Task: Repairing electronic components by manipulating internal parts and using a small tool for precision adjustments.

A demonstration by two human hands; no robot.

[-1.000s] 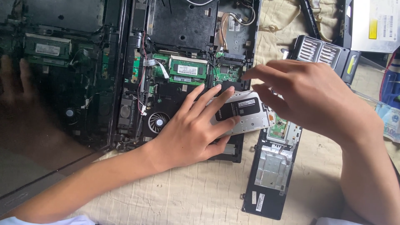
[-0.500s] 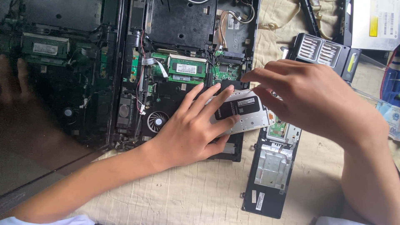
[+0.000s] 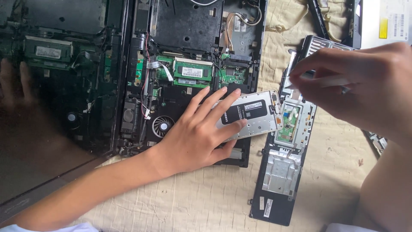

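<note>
Since half a second ago, your right hand (image 3: 365,86) has lifted off the silver drive and pulled back toward the desk's right edge. It now hovers above a black ribbed part (image 3: 319,45), its fingers (image 3: 309,81) pinched narrowly around a thin white stick-like tool (image 3: 326,81). Your left hand (image 3: 201,129) has stayed where it was, fingers spread wide and flat, pressing on the drive and the laptop beneath it.

The silver drive in its metal bracket (image 3: 253,114), with a black label on top, lies on the lower right corner of the opened laptop base (image 3: 189,51), near the middle of the cloth-covered desk (image 3: 206,202). Its long axis runs left to right, tilted so the right end sits higher, toward the far right corner of the desk. That right end overhangs the laptop's edge and lies just beside a black palm-rest panel (image 3: 281,172), which carries a small green board and runs lengthwise toward the near edge.

Inside the laptop, a green memory module (image 3: 193,71) sits above your left fingers, and a round fan (image 3: 162,126) lies just left of that hand. A dark glossy screen (image 3: 51,86) fills the left side.
</note>
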